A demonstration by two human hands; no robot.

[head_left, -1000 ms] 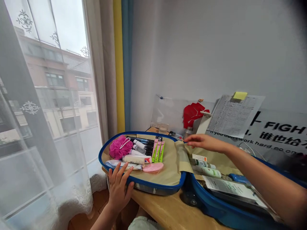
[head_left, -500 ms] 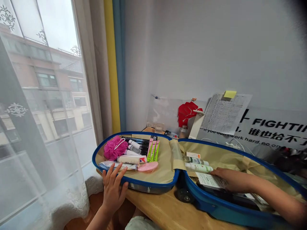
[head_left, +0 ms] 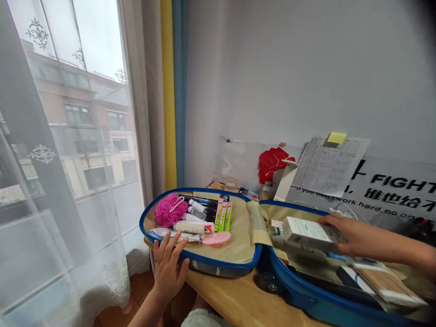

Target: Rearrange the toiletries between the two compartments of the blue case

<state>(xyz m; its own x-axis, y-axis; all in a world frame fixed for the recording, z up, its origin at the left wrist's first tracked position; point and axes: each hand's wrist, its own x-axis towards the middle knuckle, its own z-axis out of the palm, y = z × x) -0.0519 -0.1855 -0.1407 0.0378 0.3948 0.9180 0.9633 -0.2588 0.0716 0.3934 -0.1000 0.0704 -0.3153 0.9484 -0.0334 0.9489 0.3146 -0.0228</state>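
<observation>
From my remote seat, I see a light wooden desk (head_left: 225,302) beneath a sheer-curtained window, with a blue-rimmed suitcase (head_left: 204,260) lying open on it, both halves lined in beige fabric. Over the suitcase's right half, the right hand (head_left: 350,236) grips a white-and-green cardboard box (head_left: 306,234) by its right end. The fingers (head_left: 335,219) are closed around that end, firmly enough to hold the box, which sits tilted above the other contents. The left hand (head_left: 168,268) stands at the front rim of the left half, with its fingers (head_left: 175,247) spread wide apart. They touch the rim and hold nothing. Just behind them in the left half lie a fluffy pink mesh bath puff (head_left: 169,211), a white cylindrical tube (head_left: 189,227), and a flat pink oval sponge (head_left: 216,238). Beyond the sponge stand three slim pink-and-green tubes (head_left: 223,217), side by side. Each lies apart from the left fingers, though I cannot judge the gaps exactly.
</observation>
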